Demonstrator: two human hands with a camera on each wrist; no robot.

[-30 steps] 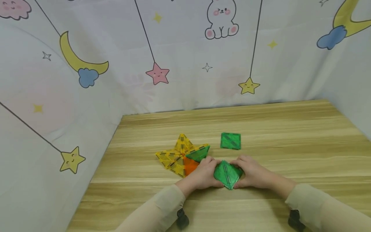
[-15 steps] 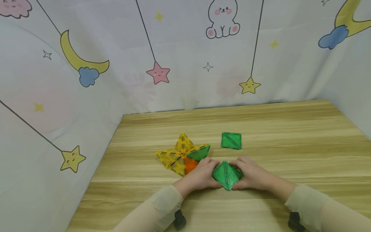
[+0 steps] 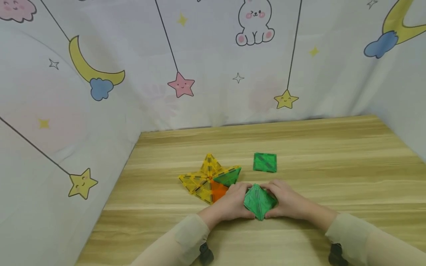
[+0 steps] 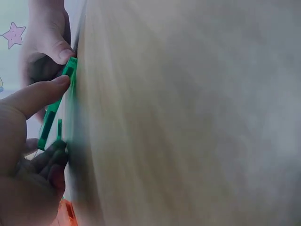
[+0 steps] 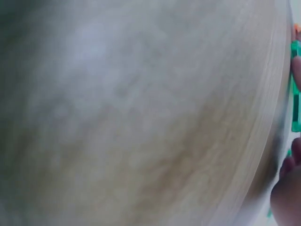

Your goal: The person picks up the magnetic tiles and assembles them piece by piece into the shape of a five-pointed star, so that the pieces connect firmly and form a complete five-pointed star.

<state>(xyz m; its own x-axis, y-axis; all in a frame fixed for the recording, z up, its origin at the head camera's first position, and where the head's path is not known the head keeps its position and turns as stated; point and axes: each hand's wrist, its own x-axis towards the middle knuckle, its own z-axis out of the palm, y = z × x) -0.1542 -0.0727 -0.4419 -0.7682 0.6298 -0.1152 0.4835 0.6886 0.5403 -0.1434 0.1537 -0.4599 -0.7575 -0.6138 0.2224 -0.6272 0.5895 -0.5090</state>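
Two green triangular magnetic tiles (image 3: 259, 201) meet along a middle seam in a diamond shape, tilted up off the table. My left hand (image 3: 235, 201) holds the left side, its thumb (image 4: 44, 94) lying along the near edge in the left wrist view. On the opposite side my right hand (image 3: 287, 200) grips the other corner. In the right wrist view only a strip of green tile (image 5: 296, 113) and some fingers show at the right edge. Close beyond my left hand lies a star of yellow tiles (image 3: 203, 175), with a green tile (image 3: 228, 176) and an orange tile (image 3: 218, 190), partly covered by that hand.
Behind my hands a flat green square (image 3: 264, 162) with a diagonal seam lies on the wood-grain table (image 3: 332, 159). A white curtain (image 3: 213, 44) printed with stars and moons hangs along the back and left edges.
Both hands keep hold of the green tile pair, which has shifted slightly left and changed its tilt a little. The star and the green square stay put.
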